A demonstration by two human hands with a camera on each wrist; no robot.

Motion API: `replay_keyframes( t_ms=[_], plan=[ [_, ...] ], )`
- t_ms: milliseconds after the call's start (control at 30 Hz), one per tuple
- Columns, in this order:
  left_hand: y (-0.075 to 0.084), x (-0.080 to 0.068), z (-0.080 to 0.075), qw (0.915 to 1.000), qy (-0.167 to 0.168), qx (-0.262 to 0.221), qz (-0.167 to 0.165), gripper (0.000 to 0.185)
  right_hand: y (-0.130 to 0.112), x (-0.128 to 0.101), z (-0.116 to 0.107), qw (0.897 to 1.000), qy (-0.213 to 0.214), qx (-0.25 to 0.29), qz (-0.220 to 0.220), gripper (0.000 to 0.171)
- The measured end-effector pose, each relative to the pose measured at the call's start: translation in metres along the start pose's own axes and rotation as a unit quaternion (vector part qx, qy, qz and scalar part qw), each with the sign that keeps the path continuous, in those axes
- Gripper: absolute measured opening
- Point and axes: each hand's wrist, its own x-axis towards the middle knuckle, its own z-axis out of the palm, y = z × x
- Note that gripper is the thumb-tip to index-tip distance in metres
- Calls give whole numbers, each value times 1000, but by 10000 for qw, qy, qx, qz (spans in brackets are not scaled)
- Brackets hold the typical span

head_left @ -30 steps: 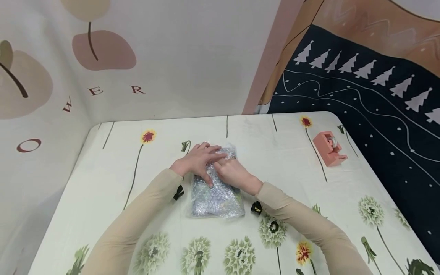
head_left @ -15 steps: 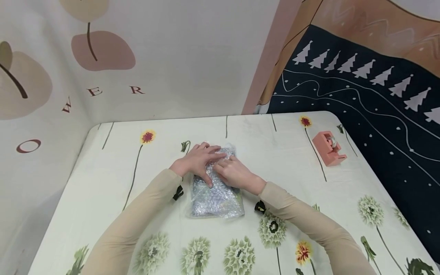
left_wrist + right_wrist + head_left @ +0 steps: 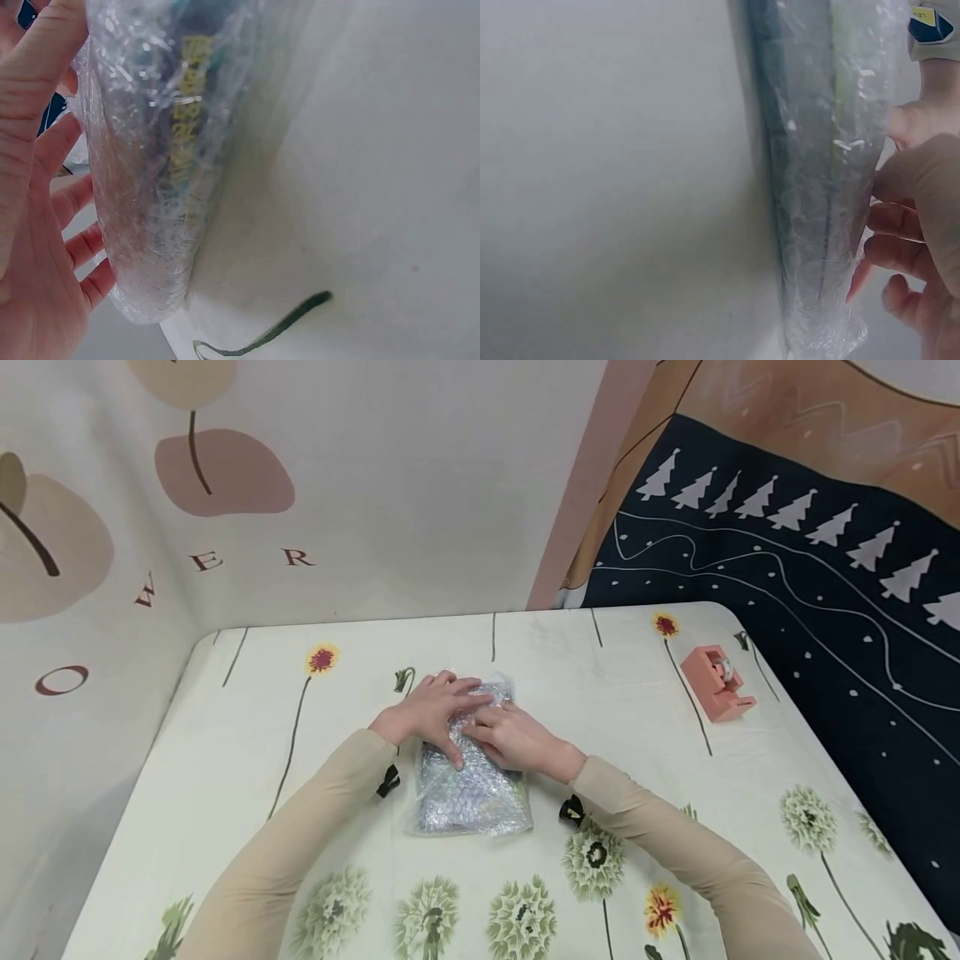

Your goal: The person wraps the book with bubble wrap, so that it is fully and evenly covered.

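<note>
A flat, rectangular package in clear bubble wrap (image 3: 472,797) lies on the table in front of me. Yellow lettering shows through the bubble wrap (image 3: 157,150) in the left wrist view. My left hand (image 3: 435,706) rests on the package's upper left part, fingers and thumb spread. Just right of it, my right hand (image 3: 517,739) presses on the wrap with curled fingers, its fingertips near the left hand's. In the right wrist view, the curled fingers (image 3: 896,232) touch the wrap's top, with nothing seen between them.
A coral-pink tape dispenser (image 3: 712,689) with a roll of clear tape stands at the far right. The table's white cloth (image 3: 600,693) has printed flowers. Printed fabric walls (image 3: 412,510) rise behind the table and at its sides.
My right hand has slid a little to the right and towards me across the wrap. The left hand and the package have stayed in place.
</note>
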Motion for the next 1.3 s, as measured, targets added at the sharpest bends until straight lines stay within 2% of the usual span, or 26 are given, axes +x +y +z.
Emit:
replay_keyframes(
  t_ms=[200, 433, 700, 900, 1067, 1167, 1300],
  plan=[
    [0, -1, 0, 10000, -39, -13, -47, 116, 3, -2, 0, 9986, -110, 511, -58, 29],
    [1, 0, 0, 10000, -32, 48, -11, 117, 7, -13, 0, 9953, -49, 957, -123, 30],
    [2, 1, 0, 10000, -62, 58, -22, 116, 10, -24, 0, 9888, -26, 1486, 132, 27],
    [1, 0, -1, 9998, -113, 130, -83, 116, 12, -23, -3, 9893, -309, 1425, 18, 27],
    [2, 0, -2, 9998, -115, 121, -53, 116, 16, -20, -14, 9782, -670, 1951, 253, 27],
    [2, 0, -3, 9999, -118, 102, -65, 116, 16, -14, -14, 9799, -824, 1778, 367, 35],
    [3, -1, -3, 9999, -96, 67, -64, 116, 13, -4, -10, 9872, -1030, 1206, 188, 42]
  ],
)
